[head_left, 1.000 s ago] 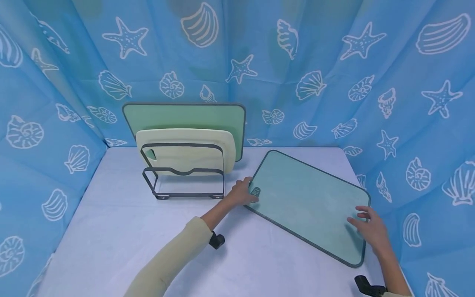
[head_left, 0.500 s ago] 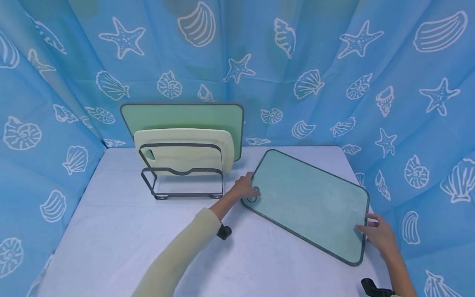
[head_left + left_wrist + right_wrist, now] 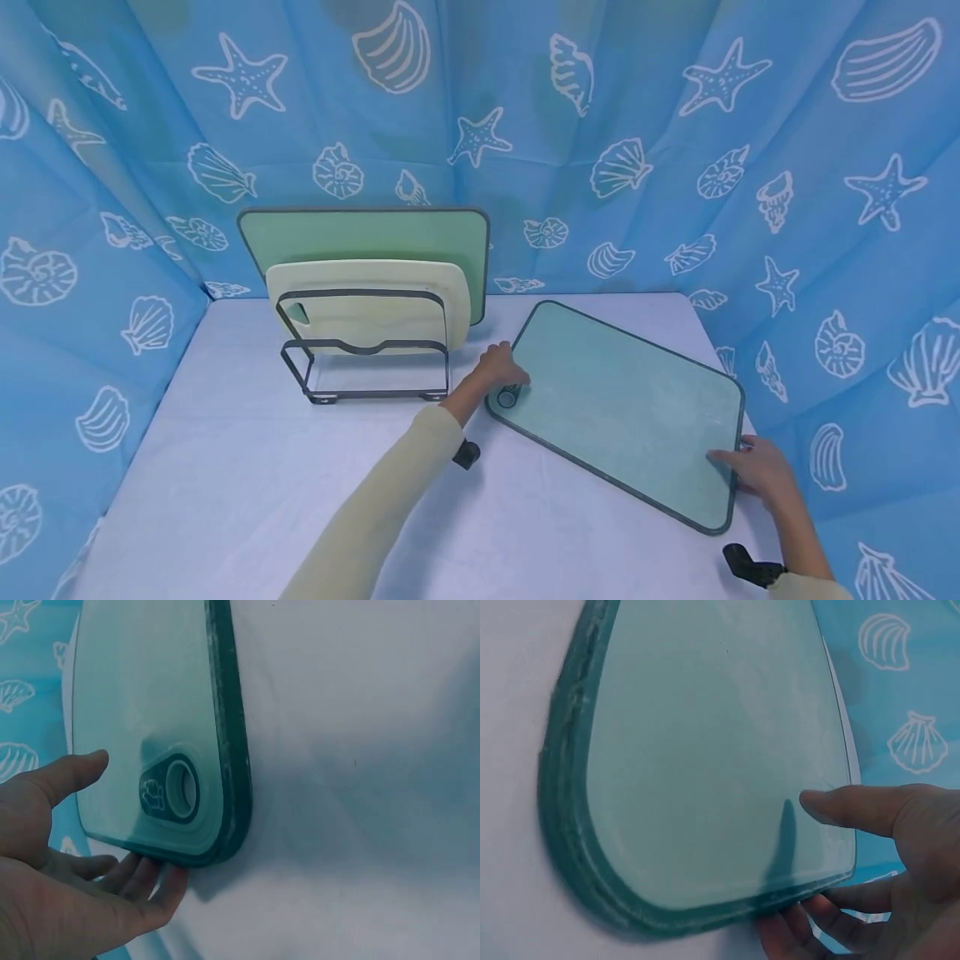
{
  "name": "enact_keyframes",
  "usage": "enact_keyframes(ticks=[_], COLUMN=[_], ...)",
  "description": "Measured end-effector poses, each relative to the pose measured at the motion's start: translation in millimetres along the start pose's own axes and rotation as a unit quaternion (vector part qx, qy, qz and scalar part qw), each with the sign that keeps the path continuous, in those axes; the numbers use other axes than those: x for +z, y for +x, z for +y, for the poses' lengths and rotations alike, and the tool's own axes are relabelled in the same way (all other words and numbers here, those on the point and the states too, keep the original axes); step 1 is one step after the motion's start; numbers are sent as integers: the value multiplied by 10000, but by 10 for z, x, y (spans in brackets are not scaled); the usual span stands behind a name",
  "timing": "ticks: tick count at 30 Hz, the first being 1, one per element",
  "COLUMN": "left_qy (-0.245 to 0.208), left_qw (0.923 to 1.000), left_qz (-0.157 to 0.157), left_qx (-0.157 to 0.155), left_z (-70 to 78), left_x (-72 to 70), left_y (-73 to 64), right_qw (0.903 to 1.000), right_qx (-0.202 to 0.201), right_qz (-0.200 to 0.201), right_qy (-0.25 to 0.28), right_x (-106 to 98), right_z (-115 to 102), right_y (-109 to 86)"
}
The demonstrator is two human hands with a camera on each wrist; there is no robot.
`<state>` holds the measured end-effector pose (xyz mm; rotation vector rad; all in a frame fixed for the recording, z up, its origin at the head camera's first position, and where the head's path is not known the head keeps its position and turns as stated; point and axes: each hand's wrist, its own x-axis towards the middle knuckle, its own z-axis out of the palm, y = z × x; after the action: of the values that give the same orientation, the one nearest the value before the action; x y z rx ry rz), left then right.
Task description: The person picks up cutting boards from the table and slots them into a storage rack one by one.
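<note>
A large pale green cutting board (image 3: 615, 408) with a dark green rim lies at an angle on the right of the table. My left hand (image 3: 497, 367) is at its left end, beside the ringed hole (image 3: 181, 789) in one corner. In the left wrist view those fingertips (image 3: 174, 881) reach the board's edge from below, while the thumb stays raised over the surface. At the opposite end, my right hand (image 3: 761, 471) has its fingers tucked at the underside of the rim. Its thumb (image 3: 825, 804) hovers over the face and casts a shadow there.
A dark wire rack (image 3: 367, 393) stands at the back left. It holds a cream cutting board (image 3: 375, 275) with a slot handle, and behind that a taller green board (image 3: 363, 229). White cloth (image 3: 225, 483) covers the table; blue seashell curtains (image 3: 525, 100) surround it.
My right hand has moved from over the board to its right edge, fingers going beneath the rim. The left hand has shifted slightly right and up along the left end. The board has barely moved.
</note>
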<state>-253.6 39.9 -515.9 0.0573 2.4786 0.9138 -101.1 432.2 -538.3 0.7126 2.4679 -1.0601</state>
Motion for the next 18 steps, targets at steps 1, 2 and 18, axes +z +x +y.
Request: enact_keyframes(ticks=[1, 2, 18], left_qy=[15, 15, -1025], left_qw=[10000, 10000, 9942], left_qz=[16, 29, 65], left_qx=[-7, -11, -324], left_z=[9, 17, -63], left_x=[6, 12, 69], left_y=[1, 1, 33], right_qw=[10000, 10000, 9960], right_qx=[-9, -21, 269], right_qz=[-28, -53, -87], right_qy=[-41, -62, 844], right_x=[-5, -10, 55], right_z=[-6, -14, -54], right_y=[-2, -4, 21])
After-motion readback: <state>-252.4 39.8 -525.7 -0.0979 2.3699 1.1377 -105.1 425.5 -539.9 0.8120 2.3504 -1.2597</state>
